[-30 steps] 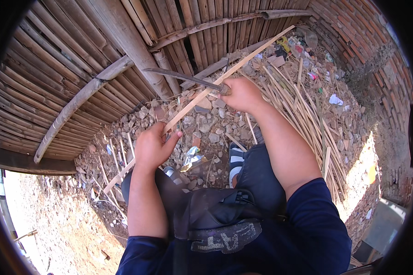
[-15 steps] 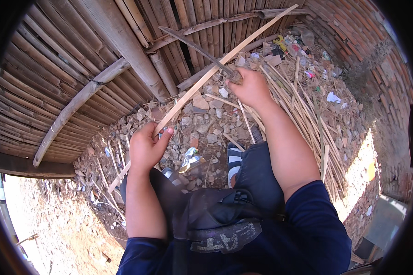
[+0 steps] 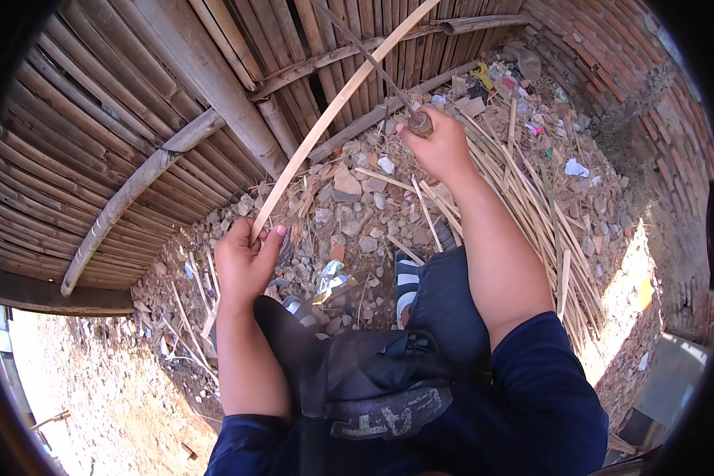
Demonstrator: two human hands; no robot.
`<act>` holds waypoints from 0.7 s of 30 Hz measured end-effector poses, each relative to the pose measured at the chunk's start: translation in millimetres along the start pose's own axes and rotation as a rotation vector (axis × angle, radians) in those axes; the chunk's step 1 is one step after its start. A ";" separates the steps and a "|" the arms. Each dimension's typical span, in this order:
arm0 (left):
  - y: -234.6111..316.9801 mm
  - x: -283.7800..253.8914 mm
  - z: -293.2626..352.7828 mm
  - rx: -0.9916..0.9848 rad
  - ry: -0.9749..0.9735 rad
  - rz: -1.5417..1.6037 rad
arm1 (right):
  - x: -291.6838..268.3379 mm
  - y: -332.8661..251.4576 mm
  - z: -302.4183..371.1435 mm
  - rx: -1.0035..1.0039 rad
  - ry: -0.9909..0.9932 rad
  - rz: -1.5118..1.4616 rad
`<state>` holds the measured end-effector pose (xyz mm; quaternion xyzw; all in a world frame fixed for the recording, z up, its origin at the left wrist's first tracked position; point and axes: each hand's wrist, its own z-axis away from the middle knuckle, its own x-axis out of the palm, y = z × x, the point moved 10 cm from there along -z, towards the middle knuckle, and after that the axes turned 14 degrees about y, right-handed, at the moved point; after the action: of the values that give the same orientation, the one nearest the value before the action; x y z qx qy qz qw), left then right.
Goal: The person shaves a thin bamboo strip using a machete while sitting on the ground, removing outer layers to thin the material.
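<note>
Gripping a pale strip (image 3: 337, 103): left hand (image 3: 243, 260), nine o'clock, fingers clamped | right hand (image 3: 446, 149), one o'clock, fingers round the knife (image 3: 389, 83) | strip heap (image 3: 523, 208), three o'clock, finished or unfinished unclear

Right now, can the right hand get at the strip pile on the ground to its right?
Probably not to grasp: the right hand is closed around the handle of the knife. The way itself looks free, with nothing visible blocking it from the strip pile.
</note>
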<state>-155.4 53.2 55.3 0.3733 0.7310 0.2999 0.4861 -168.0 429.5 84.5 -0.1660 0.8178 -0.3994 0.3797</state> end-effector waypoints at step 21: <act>-4.2 14.8 6.5 -0.008 -0.143 -0.103 | 31.2 -35.3 28.7 -0.253 -0.230 0.178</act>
<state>-154.1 63.8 42.5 0.3535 0.7114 0.2499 0.5537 -168.0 374.4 85.4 -0.1842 0.8240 -0.2367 0.4806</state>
